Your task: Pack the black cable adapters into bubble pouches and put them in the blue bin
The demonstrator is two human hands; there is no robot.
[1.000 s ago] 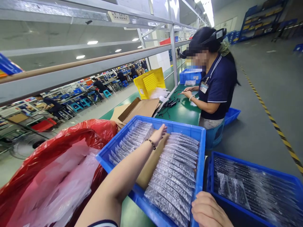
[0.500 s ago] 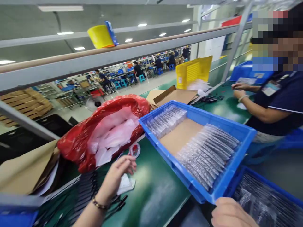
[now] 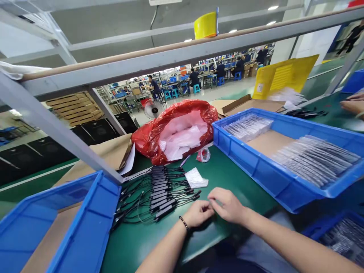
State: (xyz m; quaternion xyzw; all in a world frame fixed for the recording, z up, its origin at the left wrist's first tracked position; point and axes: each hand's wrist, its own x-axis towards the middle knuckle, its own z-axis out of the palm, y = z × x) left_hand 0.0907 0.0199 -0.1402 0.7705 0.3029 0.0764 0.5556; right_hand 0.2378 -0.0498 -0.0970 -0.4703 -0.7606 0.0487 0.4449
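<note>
My left hand [image 3: 198,213], with a beaded bracelet at the wrist, is closed low over the green table [image 3: 236,174]. Its fingertips meet those of my right hand [image 3: 226,204], which is pinched too. Anything between them is too small to make out. Just left of my hands lies a row of black cable adapters [image 3: 160,191] with thin leads. A white bubble-wrap pouch [image 3: 196,177] rests behind my left hand. Beyond it are a roll of clear tape [image 3: 203,155] and a red plastic bag [image 3: 148,138] holding white pouches [image 3: 184,140].
A blue crate [image 3: 256,178] with rows of wrapped items stands at the right. Another blue crate [image 3: 82,227] is at the left front. A metal rail [image 3: 127,62] crosses above the table. A co-worker's hands [image 3: 354,104] show at the right edge.
The view has swung left. My right hand has left the blue crate's near corner and come to my left hand over the table; the fingers of both have closed together.
</note>
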